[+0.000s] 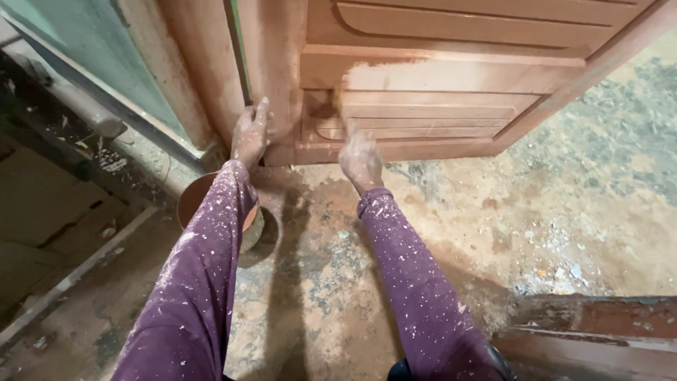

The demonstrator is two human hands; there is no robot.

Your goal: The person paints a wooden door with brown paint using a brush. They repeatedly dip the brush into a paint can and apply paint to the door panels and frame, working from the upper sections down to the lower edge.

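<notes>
My left hand (251, 132) is up against the left upright edge of the wooden panelled door (451, 77), which stands on the floor (578, 204) straight ahead of me; the fingers are spread flat on the wood, thumb side towards me, gripping nothing. My right hand (360, 159) is lower and to the right, near the bottom panel of the same door, the fingers curled and reaching at the recessed moulding; motion blur keeps me from telling whether they clasp anything, though a pale streak runs across the rail just above it. Both hands are dusted with pale flecks, as are my purple sleeves (204, 268). The door's bottom rail sits just beyond my right hand, so the door lies in front of and above both hands, with the two hands apart from one another. Under my left forearm stands a round brownish tin (189, 201), partly hidden by the sleeve. A reddish wooden board (599, 331) lies at the lower right.
</notes>
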